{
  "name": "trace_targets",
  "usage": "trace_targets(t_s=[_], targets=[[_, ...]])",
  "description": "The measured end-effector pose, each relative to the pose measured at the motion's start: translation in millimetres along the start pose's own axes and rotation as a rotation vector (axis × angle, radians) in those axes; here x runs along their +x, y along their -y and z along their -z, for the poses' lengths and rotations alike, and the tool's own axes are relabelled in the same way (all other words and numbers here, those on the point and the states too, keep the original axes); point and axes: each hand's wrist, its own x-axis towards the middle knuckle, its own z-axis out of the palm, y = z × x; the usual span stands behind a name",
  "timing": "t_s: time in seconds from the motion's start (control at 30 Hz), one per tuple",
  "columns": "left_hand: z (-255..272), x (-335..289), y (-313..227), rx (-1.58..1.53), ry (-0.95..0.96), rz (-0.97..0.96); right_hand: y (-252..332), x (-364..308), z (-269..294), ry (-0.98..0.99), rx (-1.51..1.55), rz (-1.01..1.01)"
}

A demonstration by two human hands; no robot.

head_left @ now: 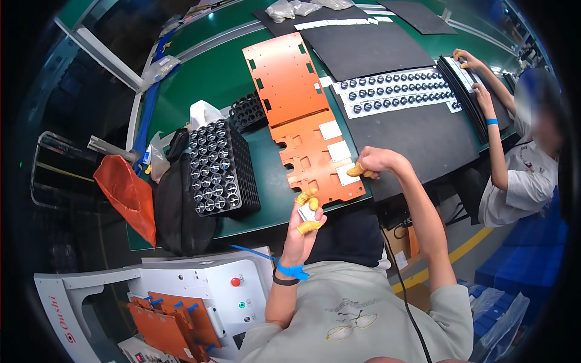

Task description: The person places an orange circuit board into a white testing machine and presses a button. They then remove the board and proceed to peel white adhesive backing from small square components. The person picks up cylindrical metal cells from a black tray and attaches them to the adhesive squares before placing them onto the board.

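Observation:
My left hand (pixel 304 224), with yellow finger cots on its fingertips, pinches a small white-and-silver piece (pixel 308 212) just off the near edge of an orange fixture plate (pixel 305 145). My right hand (pixel 378 162), also in yellow finger cots, is closed at the plate's right side. Its fingertips meet the edge of the nearest white square (pixel 346 175); whatever is between them is hidden. Two more white squares, a middle one (pixel 338 151) and a far one (pixel 330 130), lie in line on the plate. Beyond stands a second orange panel with slots (pixel 283 78), joined along its lower edge.
Left of the plate stands a black rack of clear-topped round parts (pixel 212 172). Rows of black knobs on white strips (pixel 396 92) lie on dark mats at right. A co-worker's hands (pixel 478 85) handle a strip there. An orange bag (pixel 126 196) hangs at left.

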Motion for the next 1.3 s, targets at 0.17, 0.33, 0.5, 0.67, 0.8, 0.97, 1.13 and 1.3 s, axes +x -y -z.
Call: trace_targets(t_s=[0.17, 0.33, 0.5, 0.67, 0.8, 0.97, 1.13, 1.3], targets=[[-24, 15, 8, 1.159, -0.034, -0.245, -8, -16, -10, -0.009, 0.112, 0.146], [-40, 37, 27, 1.588, 0.056, -0.525, -3, -32, -20, -0.152, 0.03, 0.227], [-42, 51, 36, 1.787, 0.098, -0.596, -9, -29, -21, -0.144, 0.084, 0.212], [-45, 51, 34, 1.901, 0.149, -0.482, -13, -23, -19, -0.089, 0.159, 0.226], [-44, 50, 37, 1.969, 0.166, -0.428, -7, -21, -12, -0.039, 0.035, 0.241], [-43, 52, 40, 2.002, 0.189, -0.462, 0, -25, -9, -0.036, -0.039, 0.189], [-41, 51, 41, 1.977, 0.187, -0.462, 5, -23, -5, -0.023, -0.039, 0.137], [-37, 49, 18, 1.509, 0.191, -0.508, 31, -45, -11, -0.285, -0.293, 0.202]])
